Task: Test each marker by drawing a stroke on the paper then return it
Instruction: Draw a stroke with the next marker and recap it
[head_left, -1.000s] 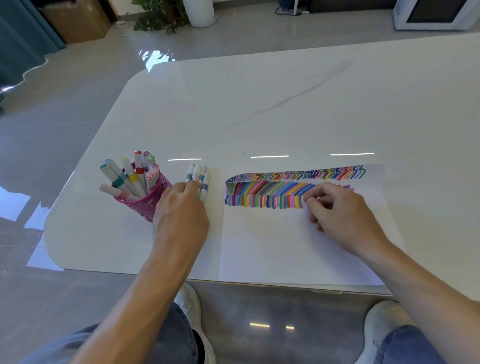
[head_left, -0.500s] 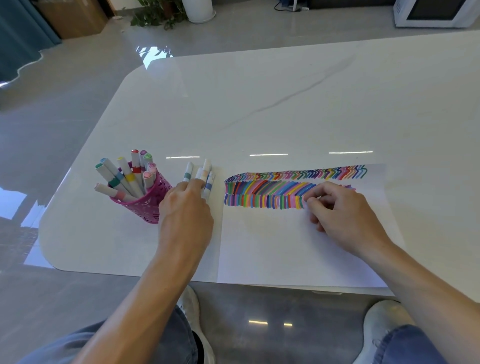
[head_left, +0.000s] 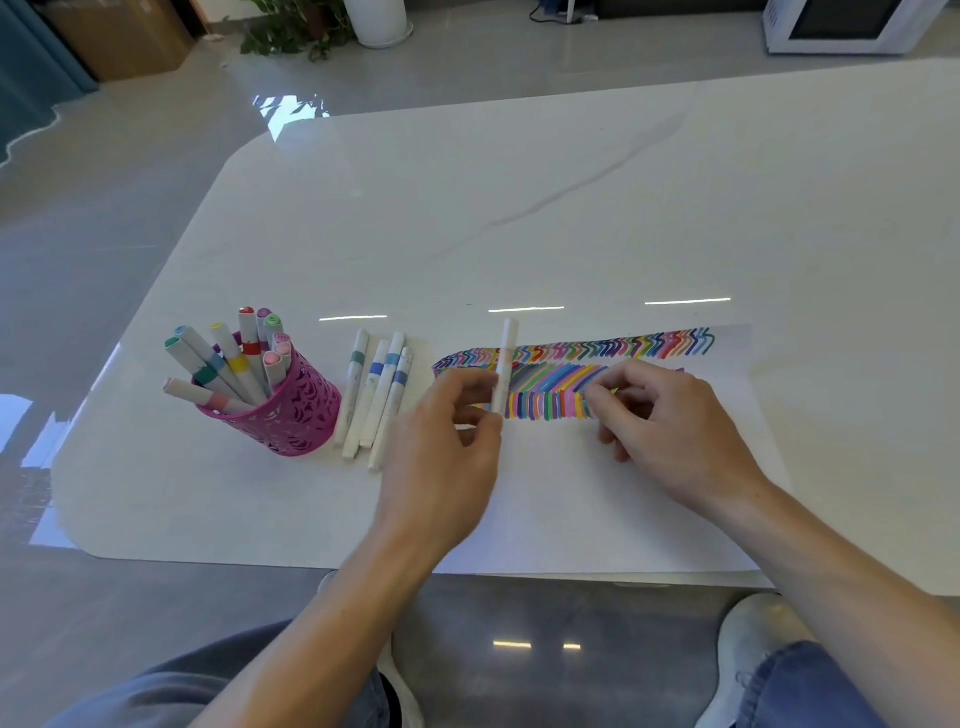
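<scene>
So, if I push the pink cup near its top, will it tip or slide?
It may well tip: the markers stand far above the rim of the cup and lean left, so it looks top-heavy. Pushed low, it would probably slide, since the table looks glossy.

White table (head_left: 571, 208): paper (head_left: 597, 499), pink holder (head_left: 291, 415), loose markers (head_left: 376, 395).

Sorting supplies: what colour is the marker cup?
The marker cup is bright pink with a cut-out pattern; head view.

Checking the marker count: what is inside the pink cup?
Several white markers with coloured caps and bands lean inside the pink perforated cup; its wall covers their lower ends.
</scene>
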